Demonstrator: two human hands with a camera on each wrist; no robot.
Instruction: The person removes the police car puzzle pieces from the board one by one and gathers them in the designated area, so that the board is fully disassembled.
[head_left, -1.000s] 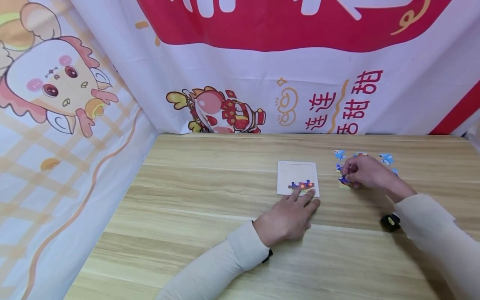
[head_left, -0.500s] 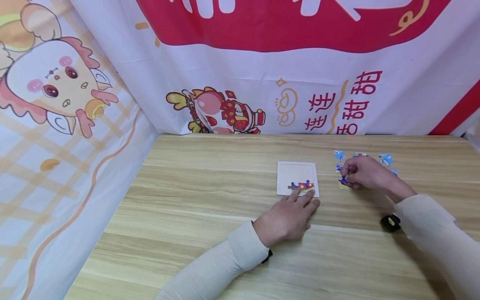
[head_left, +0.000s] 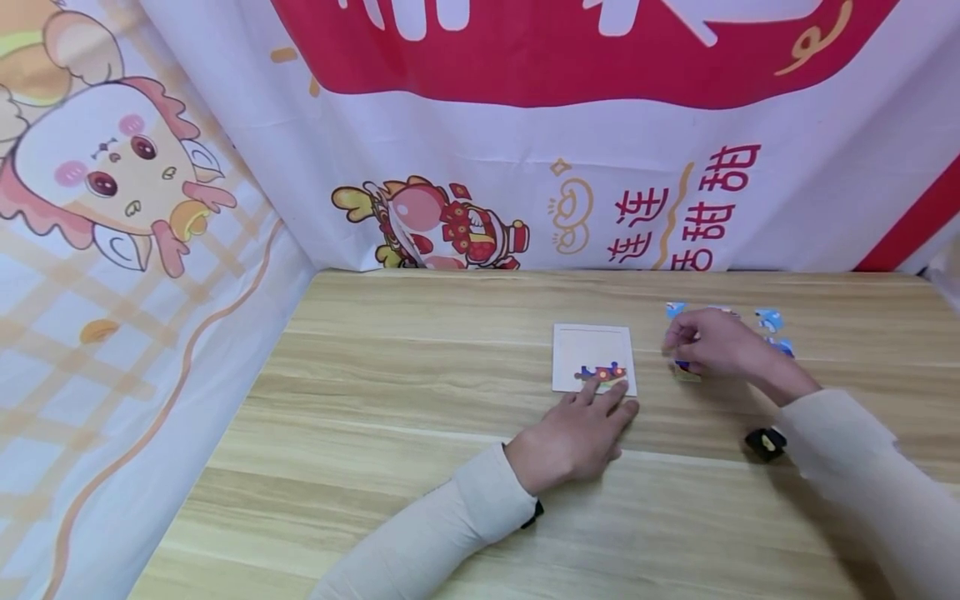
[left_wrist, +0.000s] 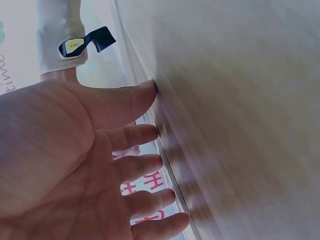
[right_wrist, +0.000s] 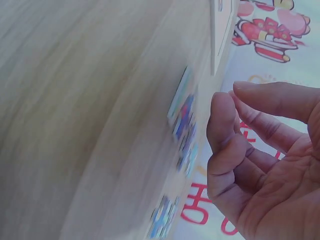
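Note:
My left hand [head_left: 573, 437] rests with extended fingers on the near edge of a square white puzzle tray [head_left: 557, 358]. Joined jigsaw pieces [head_left: 603, 373] in red and blue lie along the tray's near side, partly behind the fingertips. In the left wrist view the left hand's fingers [left_wrist: 137, 167] are spread against the surface. My right hand [head_left: 712, 342] hovers over loose jigsaw pieces [head_left: 687, 372] right of the tray. Its fingers are loosely curled, thumb tip close to the index fingertip, with nothing showing between them in the right wrist view. The hand hides some pieces.
Blue jigsaw pieces [head_left: 768, 319] lie beyond and right of the right hand, with another blue piece [head_left: 676, 309] at the far left of that group. A printed curtain [head_left: 480, 150] stands along the table's back edge, another cloth [head_left: 135, 333] along its left.
My right hand has shifted slightly left over the loose pieces, uncovering more of a blue piece at the right. The left hand and the tray have stayed put.

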